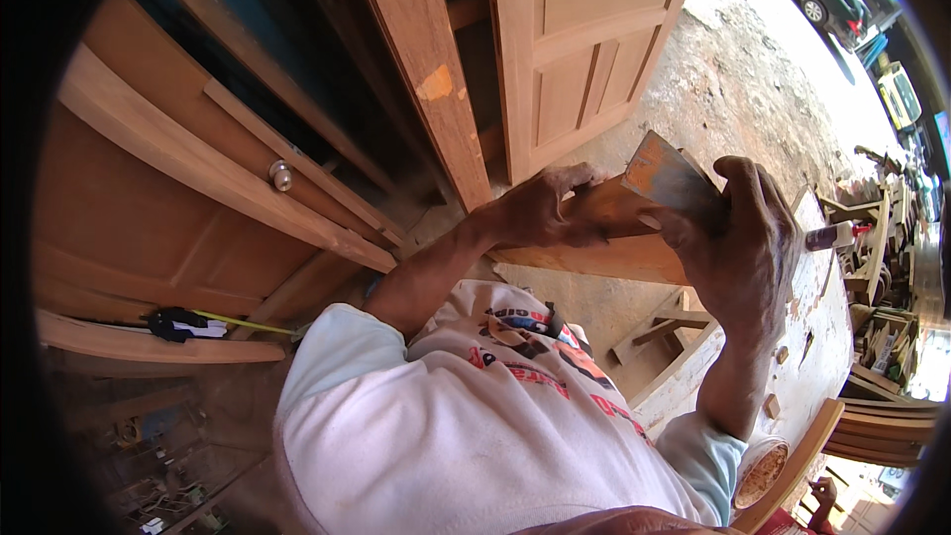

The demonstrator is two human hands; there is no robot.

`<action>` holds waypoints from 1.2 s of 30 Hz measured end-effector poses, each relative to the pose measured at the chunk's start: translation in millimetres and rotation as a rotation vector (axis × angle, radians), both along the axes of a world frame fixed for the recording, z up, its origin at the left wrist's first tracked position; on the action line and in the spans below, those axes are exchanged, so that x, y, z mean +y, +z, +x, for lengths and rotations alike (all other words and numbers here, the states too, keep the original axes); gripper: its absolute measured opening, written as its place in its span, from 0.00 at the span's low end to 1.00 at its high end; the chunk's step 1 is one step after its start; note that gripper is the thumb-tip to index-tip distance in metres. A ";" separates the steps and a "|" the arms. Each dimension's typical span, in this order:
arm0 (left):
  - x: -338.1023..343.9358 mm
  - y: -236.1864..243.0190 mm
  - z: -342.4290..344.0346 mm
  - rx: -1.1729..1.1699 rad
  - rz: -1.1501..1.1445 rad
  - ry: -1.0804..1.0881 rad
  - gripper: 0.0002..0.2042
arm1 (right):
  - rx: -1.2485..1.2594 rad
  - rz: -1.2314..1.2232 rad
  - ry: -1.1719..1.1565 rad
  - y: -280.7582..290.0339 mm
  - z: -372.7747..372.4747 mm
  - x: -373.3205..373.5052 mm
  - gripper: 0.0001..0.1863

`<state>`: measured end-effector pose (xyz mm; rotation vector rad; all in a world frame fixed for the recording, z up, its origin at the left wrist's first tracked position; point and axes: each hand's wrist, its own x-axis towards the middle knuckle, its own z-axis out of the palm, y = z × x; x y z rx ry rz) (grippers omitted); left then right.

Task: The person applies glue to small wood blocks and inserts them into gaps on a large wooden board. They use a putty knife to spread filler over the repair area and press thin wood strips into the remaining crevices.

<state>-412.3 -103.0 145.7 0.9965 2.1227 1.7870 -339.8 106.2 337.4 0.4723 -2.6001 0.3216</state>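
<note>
In front of my chest is a wooden board [604, 260], its pale brown face partly covered by my hands. My left hand [555, 206] closes round the board's upper edge toward its left end. My right hand [748, 238] grips a flat metal scraper [674, 176], its thumb on the near side and its fingers bent over the far side. Grey and orange-brown smears, like filler, coat the scraper. Its handle, if it has one, is hidden by the hand.
A panelled door [594, 50] and a plank with orange patches [421, 69] stand ahead. A door with a round knob [281, 175] leans left; a tape measure [223, 321] lies nearby. At right are a white-stained worktop [812, 337], a bottle [835, 236], a tub [763, 471] and stacked wood.
</note>
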 end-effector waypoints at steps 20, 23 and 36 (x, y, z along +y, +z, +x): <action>-40.2 0.8 -19.6 0.179 0.025 0.156 0.42 | -0.193 -1.472 -0.006 -254.3 6.5 42.4 0.38; -64.8 -5.0 -36.0 0.160 0.047 0.181 0.40 | -0.263 -1.516 0.011 -226.8 -22.5 9.8 0.36; -152.6 -24.0 -101.4 0.078 0.253 0.414 0.28 | -0.328 -1.395 0.378 -183.5 -169.3 -114.1 0.31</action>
